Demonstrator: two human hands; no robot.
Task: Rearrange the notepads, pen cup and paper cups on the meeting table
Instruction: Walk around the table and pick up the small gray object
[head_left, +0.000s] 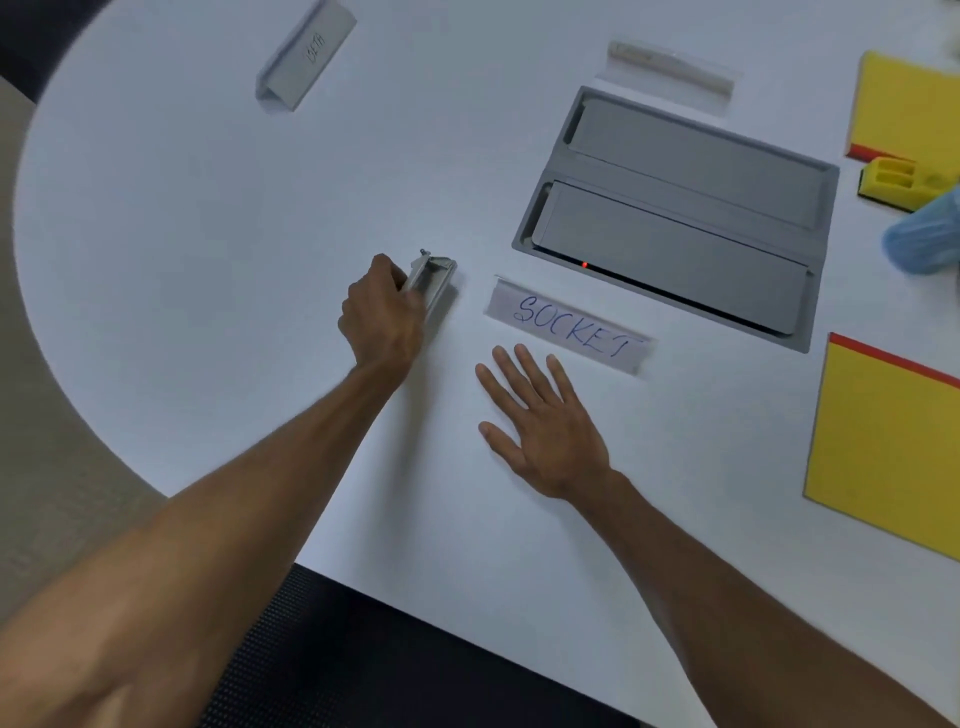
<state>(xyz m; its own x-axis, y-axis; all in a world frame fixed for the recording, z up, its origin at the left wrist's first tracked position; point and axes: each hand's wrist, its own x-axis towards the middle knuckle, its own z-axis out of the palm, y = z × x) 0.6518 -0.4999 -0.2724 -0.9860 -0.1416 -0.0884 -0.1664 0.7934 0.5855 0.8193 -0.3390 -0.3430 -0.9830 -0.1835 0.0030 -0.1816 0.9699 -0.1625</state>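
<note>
**Head view.** A white round-ended meeting table (208, 260) fills the field, with a dark mesh chair back (415, 675) at its near edge.

- **Hands.** The left hand (382, 312) reaches forward and curls its fingers round the near end of a small grey tent-shaped sign stand (434, 280). The stand sits just left of a clear tent card lettered "SOCKET" in blue ink (569, 325). The right hand (540, 426) lies palm down on the table, fingers straight and spread, holding nothing. Its fingertips come near the lettered card without touching it. The two hands are apart.
- **Table fittings.** Beyond the card, a grey recessed socket box with two flaps (675, 213) is set into the tabletop. A red indicator light (584, 265) shows at its near slot. A second grey tent card (306, 54) stands at the far left, and a third clear card (670, 67) stands behind the socket box.
- **Task items.** These are grouped along the right edge. A yellow notepad with a red binding strip (893, 452) lies flat, right of the right hand. A second yellow notepad (909, 104) lies farther off. A yellow slotted pen holder on a dark base (904, 176) sits just in front of the second notepad. A pale blue rounded object (924, 239), blurred and cut by the frame edge, may be a paper cup on its side.
</note>
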